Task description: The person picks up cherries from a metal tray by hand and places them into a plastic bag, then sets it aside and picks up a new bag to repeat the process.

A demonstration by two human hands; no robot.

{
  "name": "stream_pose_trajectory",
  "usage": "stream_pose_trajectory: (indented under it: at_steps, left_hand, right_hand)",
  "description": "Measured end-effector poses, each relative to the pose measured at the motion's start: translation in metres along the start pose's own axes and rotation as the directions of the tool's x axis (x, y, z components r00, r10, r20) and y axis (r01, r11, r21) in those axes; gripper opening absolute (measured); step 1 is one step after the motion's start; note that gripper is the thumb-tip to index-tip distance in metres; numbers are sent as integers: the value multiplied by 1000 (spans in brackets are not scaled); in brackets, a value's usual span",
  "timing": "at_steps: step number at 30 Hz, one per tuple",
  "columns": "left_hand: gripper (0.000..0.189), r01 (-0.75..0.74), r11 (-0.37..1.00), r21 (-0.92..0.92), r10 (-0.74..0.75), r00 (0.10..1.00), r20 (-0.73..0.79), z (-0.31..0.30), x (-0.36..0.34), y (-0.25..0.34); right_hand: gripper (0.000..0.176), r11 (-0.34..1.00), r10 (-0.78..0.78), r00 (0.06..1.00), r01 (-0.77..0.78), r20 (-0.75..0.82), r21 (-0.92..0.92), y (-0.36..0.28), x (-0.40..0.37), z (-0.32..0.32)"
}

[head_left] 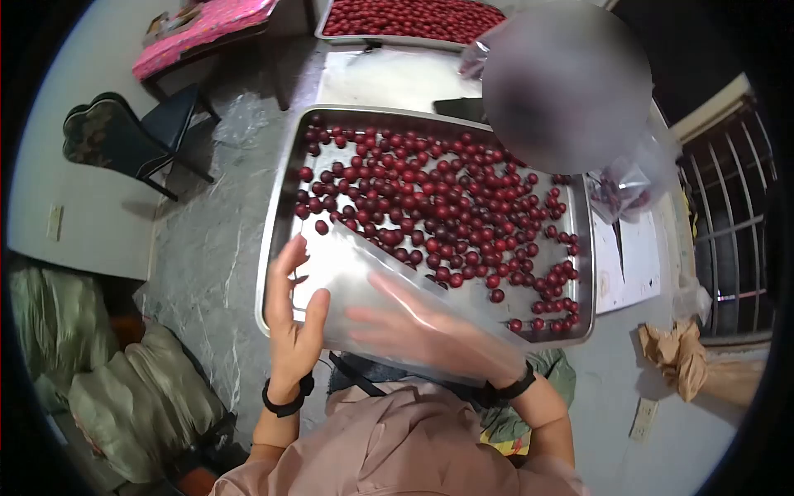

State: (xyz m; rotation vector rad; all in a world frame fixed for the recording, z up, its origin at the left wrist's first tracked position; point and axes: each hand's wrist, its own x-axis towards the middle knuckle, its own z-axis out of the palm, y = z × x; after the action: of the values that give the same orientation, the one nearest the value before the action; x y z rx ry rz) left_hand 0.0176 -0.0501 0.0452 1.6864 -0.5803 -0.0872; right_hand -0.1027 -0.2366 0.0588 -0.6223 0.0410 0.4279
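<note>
My right hand is inside a clear plastic bag, its fingers stretched out and showing through the film. The bag reaches from my right wrist toward the tray's middle. My left hand is beside the bag on the left, fingers and thumb apart, with nothing in it. Under both hands lies a large metal tray holding many small, round, dark red fruits. They lie loose, mostly in the far and right parts of the tray. The bag covers some of the tray's near side.
A second metal tray full of red fruits stands at the far end. Bagged fruit lies to the right, near a blurred round patch. On the left are a dark chair, a pink-covered table and green sacks.
</note>
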Motion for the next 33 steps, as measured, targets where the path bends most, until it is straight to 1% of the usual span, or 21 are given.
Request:
stream_pose_trajectory:
  at_steps: [1,2,3,5,6,7,9,10,11,13,14,15,17,19,21,23,25,27,29,31,33]
  left_hand:
    - [69,-144,969,203,148,989,-4,-4,0,-3]
    - [93,-203,935,289,185,979,90,-7,-2,5]
    - [93,-209,937,281,187,977,105,-5,-2,12]
    - [109,-498,804,325,409,859,307,1,-4,25]
    - [97,-500,816,288,393,847,358,7,-8,31]
    - [97,-502,817,284,393,845,364,12,-10,33]
    - [95,-513,813,274,324,791,519,21,-14,35]
    - [95,-522,802,291,313,781,540,25,-14,33]
    - [95,-523,800,294,310,780,544,29,-14,30]
    - [98,-516,753,408,293,818,495,33,-14,20]
    - [101,-531,734,423,318,819,478,34,-12,17]
    - [101,-526,728,440,308,824,475,33,-12,13]
    - [102,-474,762,440,304,863,403,32,-11,8]
    - [103,-468,748,470,302,871,387,29,-10,5]
    - [104,-456,750,479,299,880,370,26,-9,-1]
    - [105,-454,738,498,297,883,364,23,-7,-2]
    - [106,-417,766,489,271,900,343,21,-4,-3]
    - [108,-416,760,499,272,901,337,22,0,-2]
    - [108,-401,805,437,265,903,339,23,3,-5]
    - [108,-404,805,434,268,901,343,22,5,-1]
    - [107,-411,807,424,249,888,386,18,8,4]
  right_hand:
    - [76,1000,-14,1000,14,-16,5,-1,2,-1]
    - [69,1000,-12,999,12,-40,0,-5,4,-2]
    - [62,1000,-7,998,7,-62,-5,-8,7,-3]
    - [61,999,7,997,-4,-75,38,-5,15,-7]
    - [59,998,-9,1000,11,-29,67,-4,20,-7]
    - [58,995,-24,1000,22,18,95,-5,21,-7]
    - [51,990,-101,993,94,59,107,-6,14,-9]
    - [47,959,-166,985,170,37,-228,0,14,-19]
    - [43,816,-232,972,216,39,-536,7,16,-32]
    - [38,879,-225,974,219,37,-423,19,33,-43]
    - [38,977,-101,995,94,-27,-191,4,32,-30]
    - [38,998,42,998,-39,-56,56,-4,34,-24]
    - [38,992,53,998,-50,-17,114,-9,35,-18]
    - [42,985,68,960,-107,-271,-133,-37,10,5]
    - [47,993,19,985,-39,-170,-112,-38,1,-10]
    - [45,953,-4,985,-48,-171,-299,-52,-12,-1]
    - [45,935,-36,981,-35,-191,-353,-54,-17,-7]
    - [45,787,-91,988,-7,-127,-617,-60,-21,-3]
    - [42,792,-146,981,37,-130,-610,-56,-18,4]
    - [37,531,-178,980,22,-86,-847,-58,-13,10]
    - [31,507,-219,971,33,-92,-861,-59,-4,14]
